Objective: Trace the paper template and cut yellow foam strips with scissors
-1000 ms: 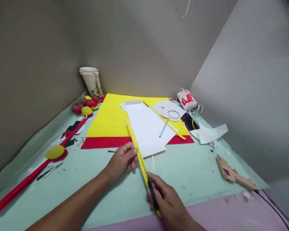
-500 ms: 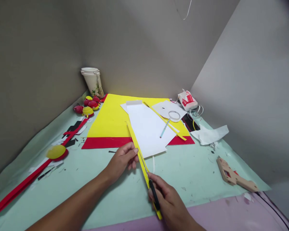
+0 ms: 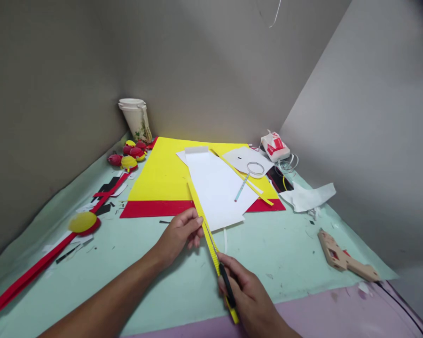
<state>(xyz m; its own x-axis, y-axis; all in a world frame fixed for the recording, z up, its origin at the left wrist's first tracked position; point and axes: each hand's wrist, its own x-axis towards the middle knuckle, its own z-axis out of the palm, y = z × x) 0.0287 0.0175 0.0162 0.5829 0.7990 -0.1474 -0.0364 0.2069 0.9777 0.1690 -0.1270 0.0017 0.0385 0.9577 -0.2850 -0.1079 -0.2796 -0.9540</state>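
My left hand (image 3: 184,229) pinches a long yellow strip (image 3: 193,195) between thumb and fingers near its middle. The strip slants from the white paper down to my right hand, and its lower part shows a row of fine cuts along it. In my right hand (image 3: 245,288) is a pair of scissors (image 3: 226,284) with black handles. Their slim blades lie along the strip and point toward my left hand. Whether the blades are parted is hard to make out. The strip's lower end sticks out below the scissors' handle, beside my right palm.
White sheets (image 3: 218,188) lie over a yellow sheet (image 3: 155,173) and a red one (image 3: 155,209). A pen (image 3: 241,188) and a ring (image 3: 255,168) rest there. At right lies a glue gun (image 3: 345,259); at left, red-and-yellow round pieces (image 3: 82,223), scraps and a bucket (image 3: 136,119).
Both hands keep nearly the same place and hold. The yellow strip's far end has shifted slightly to the right and down.
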